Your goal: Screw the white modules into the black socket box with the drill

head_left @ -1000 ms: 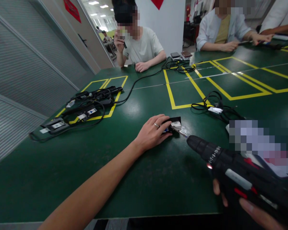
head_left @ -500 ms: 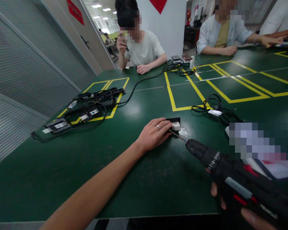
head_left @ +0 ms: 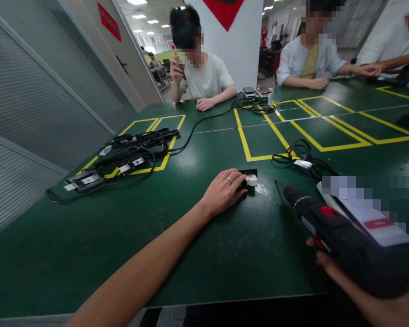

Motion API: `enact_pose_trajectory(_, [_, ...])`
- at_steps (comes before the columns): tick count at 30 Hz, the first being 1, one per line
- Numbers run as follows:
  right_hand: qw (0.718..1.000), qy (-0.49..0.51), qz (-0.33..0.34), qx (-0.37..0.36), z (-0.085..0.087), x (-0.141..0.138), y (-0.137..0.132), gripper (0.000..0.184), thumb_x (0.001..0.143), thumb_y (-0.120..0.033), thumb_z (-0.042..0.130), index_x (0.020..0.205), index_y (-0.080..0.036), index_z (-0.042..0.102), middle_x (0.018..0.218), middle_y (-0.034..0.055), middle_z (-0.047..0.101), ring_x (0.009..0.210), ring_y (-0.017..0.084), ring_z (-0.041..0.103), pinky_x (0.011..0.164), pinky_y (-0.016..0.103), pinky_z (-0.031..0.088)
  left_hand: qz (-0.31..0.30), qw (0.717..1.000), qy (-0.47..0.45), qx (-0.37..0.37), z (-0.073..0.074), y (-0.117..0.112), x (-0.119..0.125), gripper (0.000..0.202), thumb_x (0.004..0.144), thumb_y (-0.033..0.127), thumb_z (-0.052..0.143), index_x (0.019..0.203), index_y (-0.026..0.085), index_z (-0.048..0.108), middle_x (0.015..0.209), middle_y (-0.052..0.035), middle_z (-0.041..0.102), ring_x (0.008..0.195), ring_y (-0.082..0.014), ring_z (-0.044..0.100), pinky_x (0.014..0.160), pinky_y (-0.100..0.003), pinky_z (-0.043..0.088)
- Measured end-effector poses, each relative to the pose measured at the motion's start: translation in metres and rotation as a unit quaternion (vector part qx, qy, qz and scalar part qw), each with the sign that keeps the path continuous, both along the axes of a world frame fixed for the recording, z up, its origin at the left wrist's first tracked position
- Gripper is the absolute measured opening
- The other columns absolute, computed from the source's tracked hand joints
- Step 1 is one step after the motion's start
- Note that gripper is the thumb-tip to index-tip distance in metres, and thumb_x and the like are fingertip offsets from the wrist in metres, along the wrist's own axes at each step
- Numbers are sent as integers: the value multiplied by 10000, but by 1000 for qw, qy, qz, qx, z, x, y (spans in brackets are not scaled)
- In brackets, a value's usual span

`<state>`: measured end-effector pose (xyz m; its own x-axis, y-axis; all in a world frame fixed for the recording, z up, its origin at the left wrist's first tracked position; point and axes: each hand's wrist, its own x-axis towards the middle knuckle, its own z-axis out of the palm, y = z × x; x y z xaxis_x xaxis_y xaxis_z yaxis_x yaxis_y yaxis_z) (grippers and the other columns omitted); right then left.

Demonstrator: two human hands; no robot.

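Observation:
My left hand [head_left: 223, 191] lies on a small black device with a white label [head_left: 249, 178] on the green table [head_left: 191, 245], fingers curled over its left end and holding it down. A ring shows on one finger. My right hand [head_left: 330, 265] grips a black and red cordless screwdriver [head_left: 337, 231] low at the right. Its thin bit [head_left: 278, 184] points up and left, a short way right of the device and clear of it.
Several black adapters with cables [head_left: 122, 156] lie in a yellow-taped box at the left. A coiled cable with a white tag [head_left: 301, 160] lies right of the device. A white card [head_left: 368, 218] sits by the screwdriver. Three people sit along the table's far side.
The screwdriver has pulled back to the right and its bit has lifted off the device. My left hand stays on the device. The view has tilted slightly.

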<state>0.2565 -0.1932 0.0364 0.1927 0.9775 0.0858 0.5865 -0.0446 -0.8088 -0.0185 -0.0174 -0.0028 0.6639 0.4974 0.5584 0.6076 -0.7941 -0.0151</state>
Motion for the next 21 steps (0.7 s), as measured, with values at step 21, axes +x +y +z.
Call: enact_pose_trajectory(21, [903,-373,203,-55,16,-92,66,945,634,-233,697,1445,12,278,1199,296,601,867,397,683,619,472,581,27,999,-21,-19,6,-5,-3,363,865,306,556,1180,137,496,1094,-112,588,1067,-234,535,916,-405,483])
